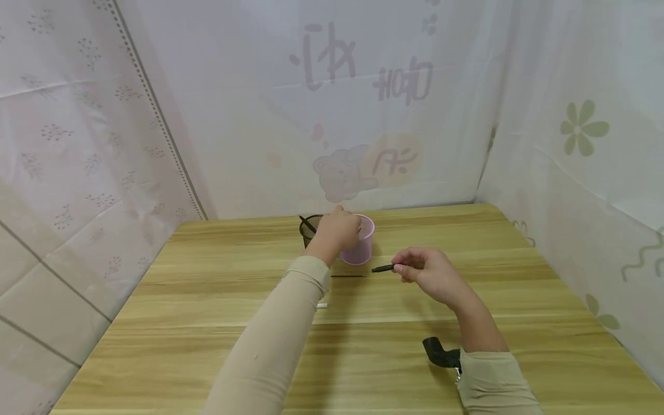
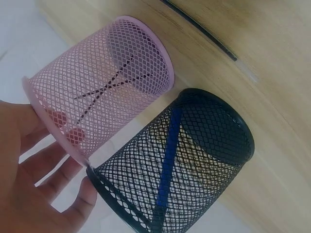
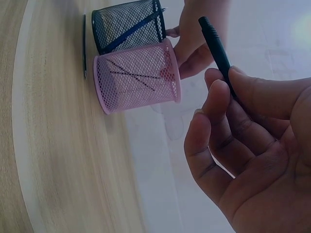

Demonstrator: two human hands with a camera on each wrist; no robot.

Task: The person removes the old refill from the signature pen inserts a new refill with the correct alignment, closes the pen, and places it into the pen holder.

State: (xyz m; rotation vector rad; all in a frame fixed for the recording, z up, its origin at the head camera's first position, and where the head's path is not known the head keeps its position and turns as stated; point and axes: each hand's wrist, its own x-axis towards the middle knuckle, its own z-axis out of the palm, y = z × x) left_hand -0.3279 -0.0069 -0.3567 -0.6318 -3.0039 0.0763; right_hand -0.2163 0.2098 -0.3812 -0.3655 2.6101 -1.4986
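My left hand (image 1: 338, 230) reaches over the rim of the pink mesh pen cup (image 2: 109, 85), fingertips dipping inside. Two thin dark sticks (image 2: 109, 86) cross inside that cup, their upper ends near the fingertips; I cannot tell whether the fingers pinch one. Beside it, touching at the rim, stands a black mesh pen cup (image 2: 214, 131) with a blue and black pen (image 2: 167, 160) leaning in it. Between thumb and forefinger my right hand (image 1: 433, 275) holds a black pen barrel (image 3: 217, 46), raised above the table to the right of the cups.
A thin dark pen refill (image 1: 349, 276) lies on the wooden table (image 1: 207, 323) in front of the cups. Nearer me a small white piece (image 1: 322, 305) is partly behind the left sleeve. A black bent piece (image 1: 441, 353) sits by the right sleeve. Printed curtains (image 1: 249, 127) hang behind.
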